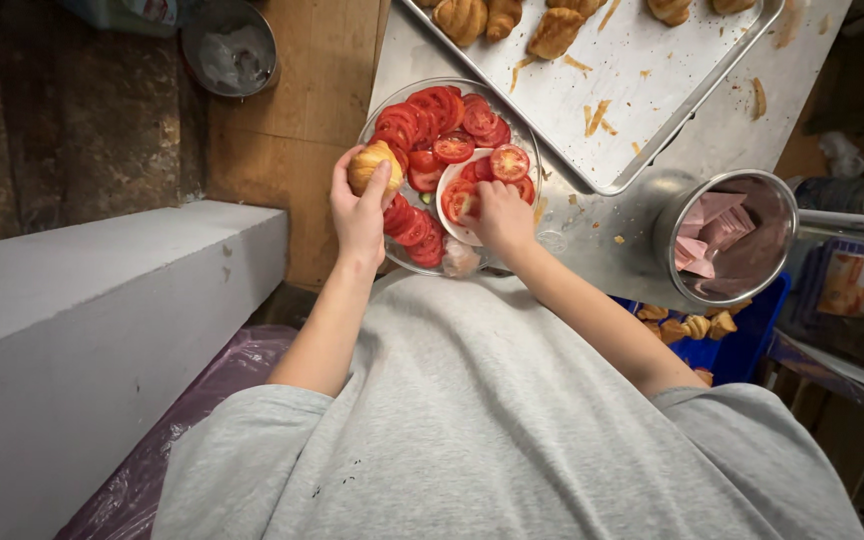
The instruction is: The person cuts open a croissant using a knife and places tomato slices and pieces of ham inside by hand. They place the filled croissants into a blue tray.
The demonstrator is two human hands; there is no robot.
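My left hand point(357, 212) holds a small golden croissant point(370, 163) above the left rim of a clear glass plate point(530, 140) covered with red tomato slices point(430, 112). My right hand point(501, 216) reaches into the plate and its fingers pinch a tomato slice point(458, 199) near the front of the pile. More slices lie under both hands. The plate stands at the near edge of a steel counter point(742, 110).
A metal baking tray point(642, 90) with several croissants point(464, 16) and crumbs lies behind the plate. A steel pot point(782, 200) of pink slices stands at the right. A blue crate point(742, 345) with pastries sits below it. A grey ledge point(92, 300) runs along my left.
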